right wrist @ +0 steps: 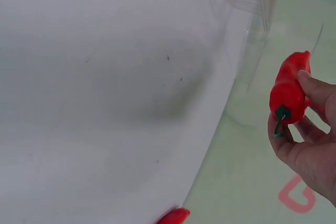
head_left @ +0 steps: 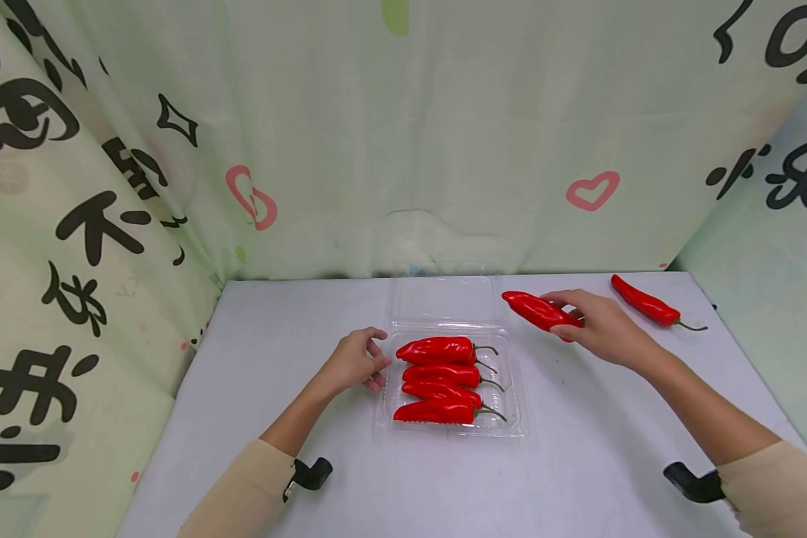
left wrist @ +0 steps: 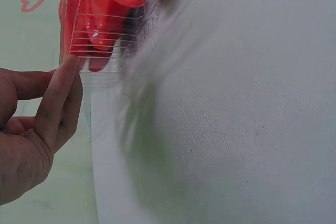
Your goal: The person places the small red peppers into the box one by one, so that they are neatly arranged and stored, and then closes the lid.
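Note:
A red pepper (head_left: 534, 310) is held in my right hand (head_left: 598, 325), raised to the right of a clear plastic box (head_left: 519, 418). Thumb and fingers grip it near the stem end; its green stem (right wrist: 281, 121) shows in the right wrist view. Inside the box several red peppers (head_left: 444, 411) lie side by side, stems to the right. My left hand (head_left: 356, 362) is at the box's left edge, its fingers loosely bent. In the left wrist view, its fingertips (left wrist: 71, 64) are right at the box's ribbed wall.
The box's clear lid (head_left: 444, 302) lies folded back toward the rear curtain (head_left: 471, 149). Another red pepper (head_left: 648, 302) rests on the white table (head_left: 276, 329) at the back right. Printed curtains also stand along the left and right sides.

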### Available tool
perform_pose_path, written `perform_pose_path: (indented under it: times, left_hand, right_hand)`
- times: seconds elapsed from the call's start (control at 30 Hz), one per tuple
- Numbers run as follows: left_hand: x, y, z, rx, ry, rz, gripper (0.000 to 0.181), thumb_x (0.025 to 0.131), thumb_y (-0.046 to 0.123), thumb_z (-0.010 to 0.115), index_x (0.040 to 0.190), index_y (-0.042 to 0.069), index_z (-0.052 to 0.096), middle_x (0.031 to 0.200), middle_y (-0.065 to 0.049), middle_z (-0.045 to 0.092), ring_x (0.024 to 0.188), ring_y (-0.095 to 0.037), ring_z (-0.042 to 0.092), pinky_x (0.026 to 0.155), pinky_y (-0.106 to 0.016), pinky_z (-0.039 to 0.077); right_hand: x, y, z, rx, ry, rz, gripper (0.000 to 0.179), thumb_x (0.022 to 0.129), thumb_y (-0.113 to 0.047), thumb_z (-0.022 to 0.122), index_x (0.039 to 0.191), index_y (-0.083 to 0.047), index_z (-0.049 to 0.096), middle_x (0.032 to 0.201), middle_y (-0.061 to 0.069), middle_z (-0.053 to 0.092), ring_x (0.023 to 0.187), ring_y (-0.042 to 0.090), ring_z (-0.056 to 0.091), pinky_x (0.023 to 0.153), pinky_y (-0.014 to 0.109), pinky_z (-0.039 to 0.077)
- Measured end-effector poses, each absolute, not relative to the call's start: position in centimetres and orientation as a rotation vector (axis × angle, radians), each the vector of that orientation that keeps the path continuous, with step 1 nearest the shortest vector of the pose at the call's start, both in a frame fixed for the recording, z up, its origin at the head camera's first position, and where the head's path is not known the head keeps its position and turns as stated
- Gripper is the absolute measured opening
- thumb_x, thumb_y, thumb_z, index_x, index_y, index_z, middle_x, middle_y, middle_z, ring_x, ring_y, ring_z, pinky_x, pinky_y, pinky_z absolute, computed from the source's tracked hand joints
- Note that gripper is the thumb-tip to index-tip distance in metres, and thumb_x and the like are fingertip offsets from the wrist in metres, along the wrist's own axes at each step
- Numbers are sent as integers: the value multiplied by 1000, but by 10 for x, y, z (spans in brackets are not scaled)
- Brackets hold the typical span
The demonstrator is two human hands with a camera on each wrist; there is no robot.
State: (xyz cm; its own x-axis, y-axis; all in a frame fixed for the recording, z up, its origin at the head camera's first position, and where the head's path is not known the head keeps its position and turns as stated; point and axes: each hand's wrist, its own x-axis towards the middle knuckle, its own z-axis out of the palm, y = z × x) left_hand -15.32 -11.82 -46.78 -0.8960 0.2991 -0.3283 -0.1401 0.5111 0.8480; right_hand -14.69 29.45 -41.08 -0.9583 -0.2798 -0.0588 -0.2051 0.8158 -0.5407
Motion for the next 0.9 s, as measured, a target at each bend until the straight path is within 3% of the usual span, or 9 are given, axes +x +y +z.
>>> perform_pose_path:
  times: [0.9]
  left_hand:
    - [-153, -120, -466, 133, 2314, 1340, 50, 97, 5, 68, 144, -1, 51, 93, -13, 64, 56, -19, 69, 57, -30, 62]
  right_hand:
    - [-144, 227, -402, -748, 2763, -836, 53, 89, -11, 81, 138, -10, 62, 120, 10, 67, 103, 23, 64, 74, 31, 64]
